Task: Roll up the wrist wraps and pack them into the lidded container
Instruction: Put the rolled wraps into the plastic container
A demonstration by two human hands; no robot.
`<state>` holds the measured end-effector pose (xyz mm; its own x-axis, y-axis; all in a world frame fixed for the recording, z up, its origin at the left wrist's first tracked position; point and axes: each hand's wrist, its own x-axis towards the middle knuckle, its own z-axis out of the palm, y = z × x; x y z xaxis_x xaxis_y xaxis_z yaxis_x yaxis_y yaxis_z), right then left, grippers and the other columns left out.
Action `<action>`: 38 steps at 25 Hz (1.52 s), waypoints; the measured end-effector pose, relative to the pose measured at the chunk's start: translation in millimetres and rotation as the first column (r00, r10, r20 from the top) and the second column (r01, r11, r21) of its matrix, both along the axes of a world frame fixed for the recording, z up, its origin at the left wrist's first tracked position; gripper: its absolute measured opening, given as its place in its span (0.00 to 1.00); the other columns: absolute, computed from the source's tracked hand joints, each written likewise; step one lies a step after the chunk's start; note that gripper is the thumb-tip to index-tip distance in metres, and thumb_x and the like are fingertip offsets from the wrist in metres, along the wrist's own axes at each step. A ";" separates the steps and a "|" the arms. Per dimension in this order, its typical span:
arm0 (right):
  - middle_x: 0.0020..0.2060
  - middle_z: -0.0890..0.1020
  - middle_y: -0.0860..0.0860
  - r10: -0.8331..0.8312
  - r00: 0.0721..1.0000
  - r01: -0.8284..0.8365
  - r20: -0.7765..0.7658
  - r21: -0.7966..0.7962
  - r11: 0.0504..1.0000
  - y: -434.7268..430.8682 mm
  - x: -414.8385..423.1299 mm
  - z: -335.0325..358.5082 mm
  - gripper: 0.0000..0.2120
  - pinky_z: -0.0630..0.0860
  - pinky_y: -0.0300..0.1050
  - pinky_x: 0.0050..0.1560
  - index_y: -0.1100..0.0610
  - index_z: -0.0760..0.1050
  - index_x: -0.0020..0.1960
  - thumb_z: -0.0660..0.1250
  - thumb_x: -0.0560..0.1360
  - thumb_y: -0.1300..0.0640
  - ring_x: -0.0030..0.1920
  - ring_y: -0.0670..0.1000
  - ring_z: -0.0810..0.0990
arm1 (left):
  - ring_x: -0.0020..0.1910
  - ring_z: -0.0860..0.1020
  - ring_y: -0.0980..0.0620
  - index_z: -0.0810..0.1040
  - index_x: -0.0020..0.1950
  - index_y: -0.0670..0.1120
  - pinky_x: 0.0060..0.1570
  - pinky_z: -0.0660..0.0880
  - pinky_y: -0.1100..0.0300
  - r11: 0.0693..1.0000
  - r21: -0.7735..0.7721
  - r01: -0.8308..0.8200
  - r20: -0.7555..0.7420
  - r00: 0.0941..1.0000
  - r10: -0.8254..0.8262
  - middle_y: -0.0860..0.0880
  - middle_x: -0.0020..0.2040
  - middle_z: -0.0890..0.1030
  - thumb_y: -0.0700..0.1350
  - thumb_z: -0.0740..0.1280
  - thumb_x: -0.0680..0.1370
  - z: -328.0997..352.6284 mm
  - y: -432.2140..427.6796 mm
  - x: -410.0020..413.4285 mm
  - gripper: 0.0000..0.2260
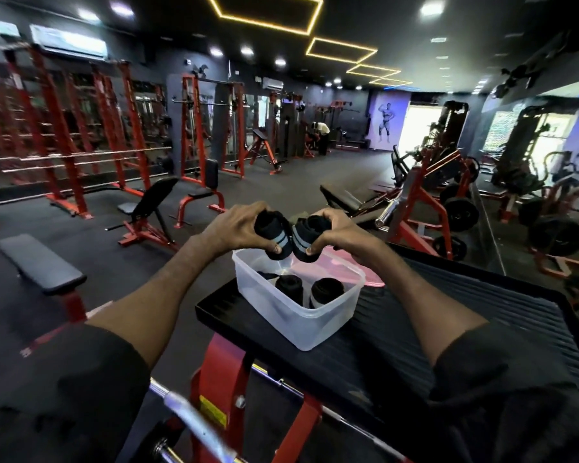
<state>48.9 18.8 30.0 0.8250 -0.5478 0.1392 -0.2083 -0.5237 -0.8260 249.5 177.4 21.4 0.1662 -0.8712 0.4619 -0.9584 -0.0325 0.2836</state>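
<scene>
Well, both hands are up over the box. The left hand [238,228] has fingers and thumb curled round a rolled black wrist wrap [273,233] with a pale stripe. The right hand [335,230] grips a second roll [310,238] of the same kind. The two rolls touch each other between the hands, held just above the far edge of the clear container [301,320].

That container stands open on the black ribbed worktop [448,312], near its left edge. Inside it, two more rolled wraps [290,285] stand on end, side by side toward the near wall. A dark strap [266,275] lies loose behind them. The pink lid [345,262] lies flat on the worktop just beyond the container, to its far right, partly hidden by it and by the right hand.

The worktop sits on a red frame [221,369], and a chrome bar [188,412] runs across below it on the near side. Off to the left a flat bench [37,265] stands on the dark floor, well apart from the worktop. Red racks [61,128] line the far left wall.
</scene>
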 end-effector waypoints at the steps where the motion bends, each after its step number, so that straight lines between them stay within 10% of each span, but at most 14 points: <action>1: 0.42 0.81 0.55 0.012 1.000 -0.013 -0.021 -0.044 0.999 0.0 8.1 -1.1 0.24 0.75 0.40 0.33 0.62 0.76 0.54 0.76 0.59 0.71 0.40 0.50 0.78 | 0.39 0.75 0.51 0.70 0.48 0.50 0.36 0.69 0.55 1.000 0.023 -0.015 0.004 1.000 0.015 0.55 0.39 0.75 0.62 0.80 0.65 -2.6 -3.9 7.3 0.26; 12: 0.51 0.82 0.51 -0.074 0.799 -0.283 -0.597 -0.482 0.830 -15.6 38.9 -36.7 0.24 0.74 0.51 0.54 0.52 0.75 0.59 0.77 0.65 0.53 0.52 0.54 0.80 | 0.44 0.72 0.48 0.75 0.53 0.42 0.41 0.63 0.62 0.889 0.458 -0.024 0.173 0.983 -0.062 0.48 0.45 0.73 0.51 0.76 0.71 -71.7 -73.8 29.1 0.19; 16: 0.57 0.81 0.49 -0.078 0.704 -0.344 -0.706 -0.435 0.832 -18.1 36.6 -34.8 0.18 0.50 0.65 0.75 0.49 0.73 0.57 0.74 0.71 0.51 0.63 0.53 0.77 | 0.44 0.72 0.49 0.76 0.54 0.40 0.41 0.63 0.63 0.876 0.481 0.035 0.133 0.985 -0.113 0.48 0.46 0.74 0.48 0.76 0.72 -72.2 -76.0 27.4 0.18; 22: 0.62 0.79 0.49 -0.185 0.654 -0.373 -0.733 -0.525 0.765 -13.1 44.6 -37.7 0.21 0.51 0.64 0.75 0.46 0.74 0.64 0.71 0.73 0.49 0.67 0.55 0.73 | 0.58 0.79 0.49 0.75 0.61 0.52 0.58 0.78 0.52 0.677 0.729 0.102 -0.184 0.982 0.050 0.49 0.57 0.81 0.60 0.76 0.67 -60.3 -81.7 21.9 0.27; 25: 0.59 0.80 0.49 -0.200 0.682 -0.351 -0.703 -0.555 0.754 -21.1 45.4 -46.0 0.22 0.56 0.67 0.72 0.46 0.75 0.61 0.72 0.69 0.43 0.65 0.59 0.74 | 0.60 0.78 0.49 0.79 0.63 0.49 0.61 0.74 0.54 0.532 0.845 -0.048 0.007 0.997 0.079 0.49 0.61 0.82 0.63 0.74 0.65 -55.5 -84.1 19.1 0.31; 32: 0.48 0.81 0.52 -0.282 0.689 -0.408 -0.668 -0.678 0.611 -12.8 33.1 -38.4 0.19 0.50 0.67 0.71 0.52 0.78 0.55 0.69 0.73 0.39 0.58 0.54 0.79 | 0.61 0.79 0.49 0.78 0.46 0.63 0.65 0.75 0.47 0.567 0.823 -0.037 -0.052 0.989 0.139 0.57 0.52 0.82 0.76 0.75 0.54 -75.6 -84.7 21.3 0.27; 38: 0.64 0.78 0.52 -0.231 0.675 -0.401 -0.701 -0.611 0.683 -15.3 15.8 -35.8 0.25 0.53 0.61 0.70 0.46 0.74 0.68 0.68 0.75 0.37 0.69 0.57 0.71 | 0.60 0.76 0.55 0.77 0.54 0.61 0.70 0.70 0.49 0.529 0.840 0.122 -0.188 0.980 0.073 0.61 0.53 0.81 0.73 0.73 0.61 -59.8 -67.4 -10.7 0.27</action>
